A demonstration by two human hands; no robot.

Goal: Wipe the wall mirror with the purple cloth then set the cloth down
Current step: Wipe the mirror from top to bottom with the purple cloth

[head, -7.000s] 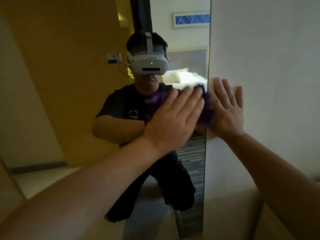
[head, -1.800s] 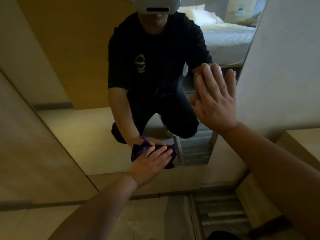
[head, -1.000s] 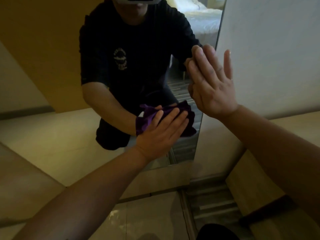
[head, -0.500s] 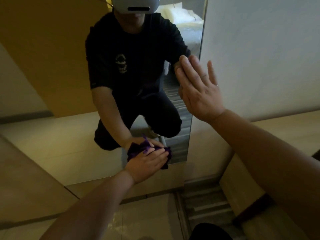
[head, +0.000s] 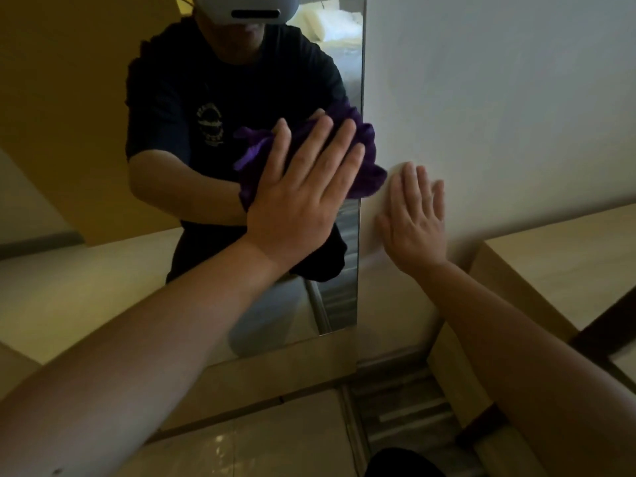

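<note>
The wall mirror (head: 103, 98) fills the left and middle of the head view, and its right edge runs down the centre. My left hand (head: 303, 191) lies flat with straight fingers and presses the crumpled purple cloth (head: 368, 166) against the glass at that right edge. The cloth sticks out past my fingertips and partly over the wall. My right hand (head: 413, 215) rests flat on the white wall (head: 499, 98) just right of the mirror, fingers straight, holding nothing. The mirror shows a crouching person in a dark shirt with a headset.
A light wooden ledge (head: 568, 256) runs along the wall at the right, below my right forearm. Glossy floor tiles (head: 258, 442) and a strip of grey patterned carpet (head: 406, 404) lie below the mirror's lower frame.
My left hand has swept the cloth up from the mirror's bottom edge to mid height at its right edge. My right hand has dropped lower and now lies flat on the wall.
</note>
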